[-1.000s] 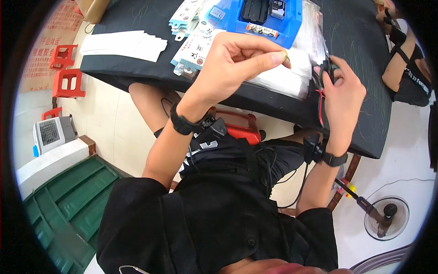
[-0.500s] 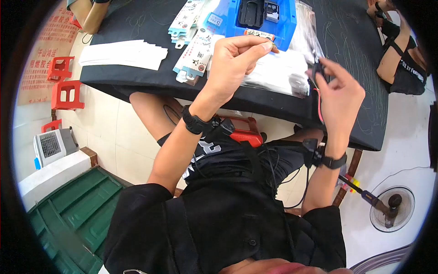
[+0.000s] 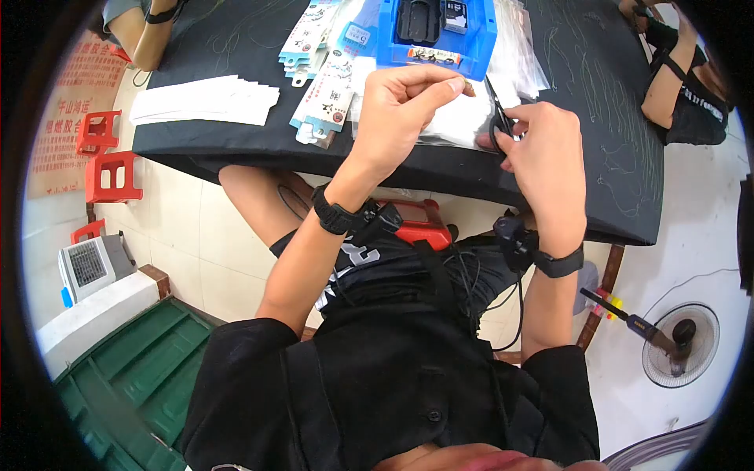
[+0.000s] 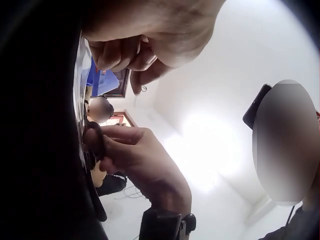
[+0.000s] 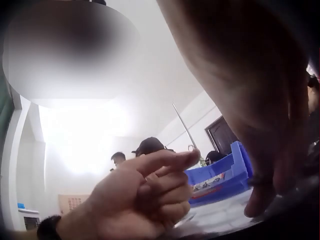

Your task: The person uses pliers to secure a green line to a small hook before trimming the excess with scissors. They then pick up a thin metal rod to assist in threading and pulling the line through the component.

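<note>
Right hand (image 3: 551, 161) brought scissors (image 3: 494, 96) nearer left hand's (image 3: 395, 118) small item (image 3: 470, 89) (mostly hidden).

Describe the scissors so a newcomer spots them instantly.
On the black-covered table, find the blue bin. Near its lower right corner in the head view, the right hand holds the scissors. Their dark handles and slim blades set them apart from the pale, flat plastic bags.

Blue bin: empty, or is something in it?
Not empty: the head view shows a black tray and a small box inside the blue bin. Its far end is out of frame.
</note>
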A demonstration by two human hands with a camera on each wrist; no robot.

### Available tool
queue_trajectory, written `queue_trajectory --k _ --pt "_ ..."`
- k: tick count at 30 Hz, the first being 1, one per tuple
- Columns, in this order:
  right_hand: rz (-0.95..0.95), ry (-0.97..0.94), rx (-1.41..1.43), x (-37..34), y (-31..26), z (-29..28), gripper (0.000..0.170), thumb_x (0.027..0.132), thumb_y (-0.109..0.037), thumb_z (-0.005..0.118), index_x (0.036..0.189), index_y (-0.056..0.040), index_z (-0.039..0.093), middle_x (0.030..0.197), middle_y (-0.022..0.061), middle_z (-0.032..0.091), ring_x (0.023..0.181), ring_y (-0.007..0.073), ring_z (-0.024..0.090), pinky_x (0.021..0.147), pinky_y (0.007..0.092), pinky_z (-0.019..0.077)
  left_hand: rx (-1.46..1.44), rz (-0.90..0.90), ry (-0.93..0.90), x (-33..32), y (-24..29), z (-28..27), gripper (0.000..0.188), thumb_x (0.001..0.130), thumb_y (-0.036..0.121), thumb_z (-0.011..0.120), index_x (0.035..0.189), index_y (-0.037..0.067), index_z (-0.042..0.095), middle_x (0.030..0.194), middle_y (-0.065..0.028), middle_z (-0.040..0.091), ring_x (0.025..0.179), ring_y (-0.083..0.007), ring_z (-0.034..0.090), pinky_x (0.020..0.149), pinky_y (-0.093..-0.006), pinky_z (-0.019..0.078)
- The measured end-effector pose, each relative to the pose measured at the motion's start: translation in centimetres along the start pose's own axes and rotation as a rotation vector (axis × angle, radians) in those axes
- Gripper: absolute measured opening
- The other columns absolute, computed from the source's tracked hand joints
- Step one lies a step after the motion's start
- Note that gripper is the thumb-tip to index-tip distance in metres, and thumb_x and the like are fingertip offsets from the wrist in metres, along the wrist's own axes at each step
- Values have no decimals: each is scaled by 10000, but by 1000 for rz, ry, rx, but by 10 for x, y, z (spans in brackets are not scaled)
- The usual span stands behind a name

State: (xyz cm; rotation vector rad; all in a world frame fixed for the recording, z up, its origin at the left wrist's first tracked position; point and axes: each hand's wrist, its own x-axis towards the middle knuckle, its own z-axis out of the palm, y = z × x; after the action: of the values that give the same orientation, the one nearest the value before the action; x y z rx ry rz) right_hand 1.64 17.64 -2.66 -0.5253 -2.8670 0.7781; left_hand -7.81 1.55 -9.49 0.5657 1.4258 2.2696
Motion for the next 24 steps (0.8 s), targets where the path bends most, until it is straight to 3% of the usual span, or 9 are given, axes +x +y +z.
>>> queue_trajectory --k 2,8,10,13,16,17,19,23,24 --pt "74 -85 98 2 0 -3 193 752 -45 787 884 81 723 717 254 662 756 409 689 727 457 532 57 -17 -27 -1 2 0 153 963 101 686 1004 -22 768 701 44 668 539 22 361 470 -203 232" --pt "-165 -24 -23 -1 12 3 214 768 -27 770 918 109 702 792 271 665 775 386 705 726 444 531 97 81 34 -6 18 3 152 966 76 676 1032 -34 759 779 -2 716 582 25 445 499 -180 301" --pt "-124 -69 -13 -1 14 5 342 829 39 732 1154 124 670 811 160 661 685 210 731 592 302 571 64 85 54 -11 26 -3 157 970 74 670 1038 -39 756 788 -10 722 598 23 469 508 -174 317" --pt "-158 -38 0 -4 17 4 342 824 51 737 1159 92 684 808 140 660 642 178 702 580 288 562 46 141 116 -14 36 -5 167 975 66 664 1059 -48 752 781 -6 714 599 22 474 509 -166 312" --pt "-2 53 228 -7 2 -7 289 769 33 765 1051 66 713 797 194 655 675 283 670 626 373 518 280 329 206 -16 55 -6 145 948 52 702 1040 -37 770 678 52 613 561 19 397 489 -191 256" --pt "-167 175 96 -5 2 -12 318 773 62 753 1089 49 716 776 166 639 616 205 630 578 334 496 289 342 214 -16 59 -8 145 948 52 702 1040 -37 770 678 52 613 561 19 397 489 -191 256" --pt "-203 259 226 -7 -10 -24 304 782 63 755 1083 33 728 770 109 641 592 154 592 548 303 465 416 420 228 -15 66 -12 135 931 64 729 1013 -28 781 633 74 542 569 12 401 491 -200 256" --pt "-728 16 786 -33 -58 -56 342 840 97 714 1128 -85 748 812 70 632 579 76 528 502 221 424 534 497 260 -13 86 -12 121 902 66 751 981 -17 790 581 77 488 537 8 374 474 -210 240" --pt "-740 19 788 -36 -65 -57 342 840 97 714 1128 -85 748 812 70 632 579 76 528 502 221 424 539 508 262 -11 89 -12 121 902 66 751 981 -17 790 581 77 488 537 8 374 474 -210 240"
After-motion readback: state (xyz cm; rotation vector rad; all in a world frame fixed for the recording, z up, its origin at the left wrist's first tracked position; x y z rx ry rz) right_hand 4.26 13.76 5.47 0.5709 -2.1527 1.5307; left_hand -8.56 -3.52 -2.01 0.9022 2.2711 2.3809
